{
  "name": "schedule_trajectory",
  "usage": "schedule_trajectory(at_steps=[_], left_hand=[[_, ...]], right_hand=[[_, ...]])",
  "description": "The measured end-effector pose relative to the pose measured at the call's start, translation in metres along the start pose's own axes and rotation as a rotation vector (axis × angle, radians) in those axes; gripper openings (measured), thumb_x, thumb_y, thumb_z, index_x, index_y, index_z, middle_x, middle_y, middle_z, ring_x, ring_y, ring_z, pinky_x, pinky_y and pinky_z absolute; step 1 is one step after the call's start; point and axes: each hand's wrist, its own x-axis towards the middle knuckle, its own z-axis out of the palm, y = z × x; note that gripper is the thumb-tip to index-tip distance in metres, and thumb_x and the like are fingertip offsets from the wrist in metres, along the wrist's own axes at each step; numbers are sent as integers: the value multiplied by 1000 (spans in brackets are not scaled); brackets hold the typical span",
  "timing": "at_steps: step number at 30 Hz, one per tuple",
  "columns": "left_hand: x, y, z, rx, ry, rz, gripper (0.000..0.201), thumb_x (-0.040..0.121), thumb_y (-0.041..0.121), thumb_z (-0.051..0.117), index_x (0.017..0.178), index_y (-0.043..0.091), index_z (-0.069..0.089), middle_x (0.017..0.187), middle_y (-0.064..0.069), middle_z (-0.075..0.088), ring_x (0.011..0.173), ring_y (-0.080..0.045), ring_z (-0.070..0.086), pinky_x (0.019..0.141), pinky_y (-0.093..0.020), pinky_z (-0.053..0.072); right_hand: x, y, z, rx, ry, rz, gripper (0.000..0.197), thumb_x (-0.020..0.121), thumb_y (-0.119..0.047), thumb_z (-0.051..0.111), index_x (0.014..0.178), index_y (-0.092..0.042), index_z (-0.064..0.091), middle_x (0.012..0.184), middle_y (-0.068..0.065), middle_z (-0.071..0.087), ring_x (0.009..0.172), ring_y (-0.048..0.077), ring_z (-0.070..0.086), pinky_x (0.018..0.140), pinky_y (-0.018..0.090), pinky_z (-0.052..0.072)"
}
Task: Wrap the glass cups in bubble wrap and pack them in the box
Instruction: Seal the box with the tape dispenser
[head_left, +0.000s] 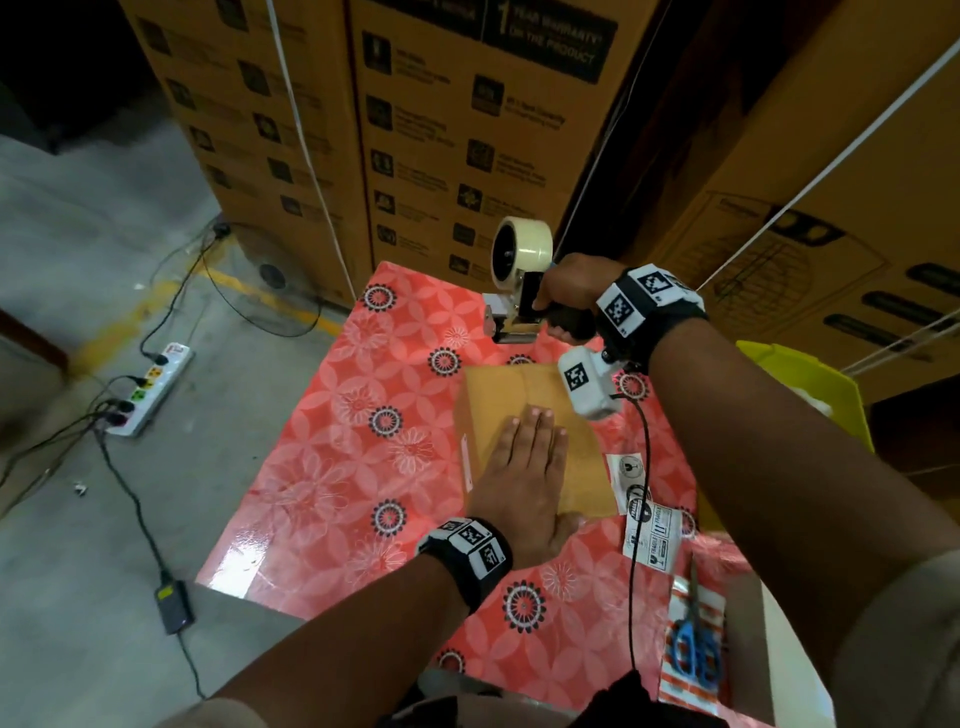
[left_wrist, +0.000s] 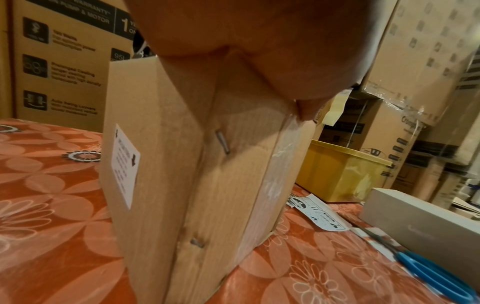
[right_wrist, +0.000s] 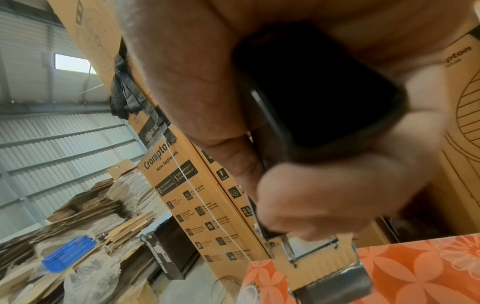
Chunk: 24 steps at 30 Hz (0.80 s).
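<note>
Cardboard box (head_left: 524, 415), closed, sits mid-desk (head_left: 332, 467) on the red flowered cover, w/ a white label (left_wrist: 124, 164) on its left side and clear tape down the top seam. Left hand (head_left: 524, 478) lies flat on the box top, fingers straight and together, pressing down, thumb over the near edge. Right hand (head_left: 569, 296) is held up above the far end of the box, fingers wrapped tight round the black handle of a tape dispenser (head_left: 519, 280); its roll of pale tape sits up top, roller end pointing left and clear of the box. No glass cups or bubble wrap visible; can't tell what's in the box. Fragile stickers (head_left: 649, 535) lie just right of the box. Blue-handled scissors (head_left: 693, 644) rest near the desk's front right corner, beside a white box (left_wrist: 426, 222). Yellow bin (left_wrist: 342, 174) stands off the right edge. Big printed cartons (head_left: 467, 130) are stacked behind. Power strip (head_left: 150, 389) w/ cables on the concrete floor at left.
</note>
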Motion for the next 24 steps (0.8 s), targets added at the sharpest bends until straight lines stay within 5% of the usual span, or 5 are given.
schedule_trajectory(at_steps=[7,12,15,19,24], left_hand=[[0,1,-3,-29,-12,-9,100,103,72,18,164,-7,14,172,-33,1,161,-46,-13,128,-62,4],[0,2,-7,2,-23,-26,101,101,71,20,164,-7,13,171,-34,4,160,-49,-11,128,-62,2],[1,2,-8,4,-33,-39,100,101,70,21,164,-7,14,171,-34,8,160,-50,-10,128,-63,1],[-1,4,-16,67,-73,-46,97,99,70,22,162,-5,24,169,-34,15,159,-52,-6,124,-70,-2],[2,3,-24,93,-104,-85,100,95,73,22,165,2,22,173,-30,7,160,-49,-9,113,-86,-7]], right_hand=[[9,-8,13,-166,-30,-65,33,98,-19,67,126,-1,69,121,20,65,99,28,56,70,30,43],[13,-15,21,-209,19,-83,32,101,-15,62,126,4,67,127,23,66,102,34,58,74,31,43],[13,-18,28,-224,44,-90,30,101,-13,61,123,6,67,124,24,67,104,38,60,80,37,48],[22,-10,52,-301,-102,51,30,95,-20,70,117,0,71,99,13,66,93,36,66,64,29,45],[41,2,63,-170,-204,169,25,97,-15,63,75,-4,62,63,12,63,65,33,58,64,33,45]])
